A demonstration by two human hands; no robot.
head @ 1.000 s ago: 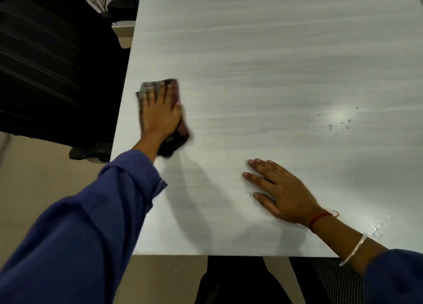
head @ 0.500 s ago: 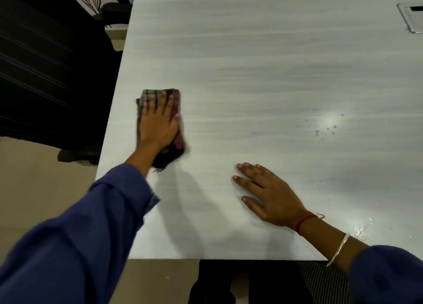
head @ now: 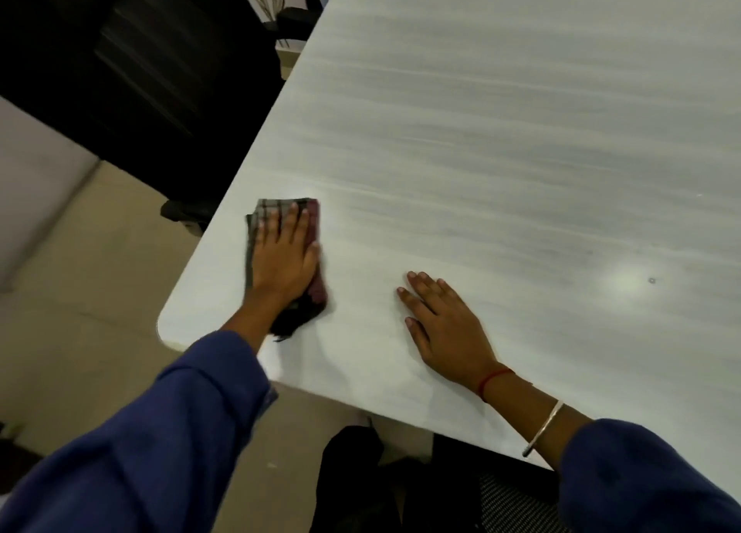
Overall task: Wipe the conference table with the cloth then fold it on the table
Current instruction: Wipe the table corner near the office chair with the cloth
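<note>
A folded checked cloth (head: 266, 210), grey and dark red, lies on the pale wood-grain conference table (head: 501, 131) near its rounded front-left corner. My left hand (head: 282, 258) lies flat on top of the cloth with straight fingers, pressing it onto the tabletop. Most of the cloth is hidden under the palm; a dark end sticks out by the wrist. My right hand (head: 445, 324) rests palm-down on the bare table to the right of the cloth, fingers spread, holding nothing.
A black office chair (head: 132, 63) stands off the table's left edge, its base (head: 182, 211) close to the corner. Beige floor (head: 92, 292) lies left of the table. Another dark mesh chair seat (head: 509, 504) shows below the front edge. A light glare spot (head: 627, 282) sits on the right.
The view has swung so the table's front-left corner now shows. My left hand and the cloth have slid toward that corner. My right hand stays flat on the table.
</note>
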